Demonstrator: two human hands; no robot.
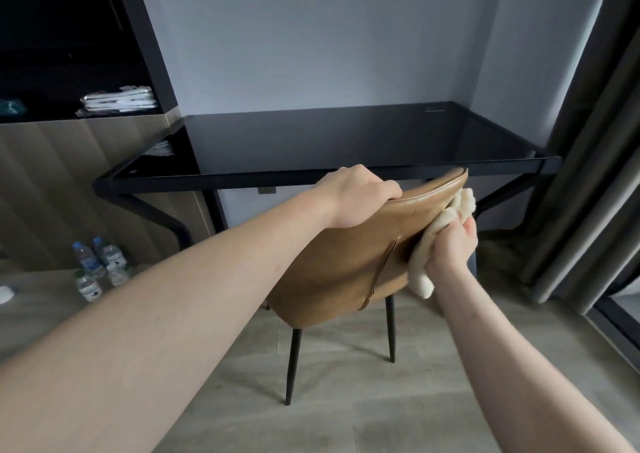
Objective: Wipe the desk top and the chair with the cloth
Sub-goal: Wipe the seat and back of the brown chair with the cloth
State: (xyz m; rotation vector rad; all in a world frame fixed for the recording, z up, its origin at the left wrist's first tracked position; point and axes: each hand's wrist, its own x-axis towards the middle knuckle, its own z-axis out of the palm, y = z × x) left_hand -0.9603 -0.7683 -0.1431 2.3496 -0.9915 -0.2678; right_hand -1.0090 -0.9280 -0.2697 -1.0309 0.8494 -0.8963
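While the left hand [358,198] curls its fingers [391,191] over the top edge of the tan leather chair with thin black legs [346,262], gripping the backrest near its upper left corner, the right hand [452,248] presses a bunched cream fleecy cloth [446,217] against the right side of the same backrest. Its fingers are wrapped round the cloth, holding it tight; one end of the cloth pokes up above them beside the backrest's upper right corner, and the other end hangs down below the heel of the hand. The chair looks tipped back toward the person, its back facing the camera, and two of its black legs show beneath the seat shell on the grey wood-look floor [346,400].

Just beyond both sets of fingers stands the black glass-topped bench with a black metal frame [329,134], set against a pale grey wall [311,37]; the chair's top edge overlaps its front rail in this view. Far to the left of the left fingers and lower, a cluster of clear plastic water bottles with blue caps [98,265] stands on the floor by a wood-panelled cabinet [69,175]. Above that, a dark open shelf [52,116] holds a stack of folded white items [119,99]. Right of the right fingers hang grey curtains [588,175]
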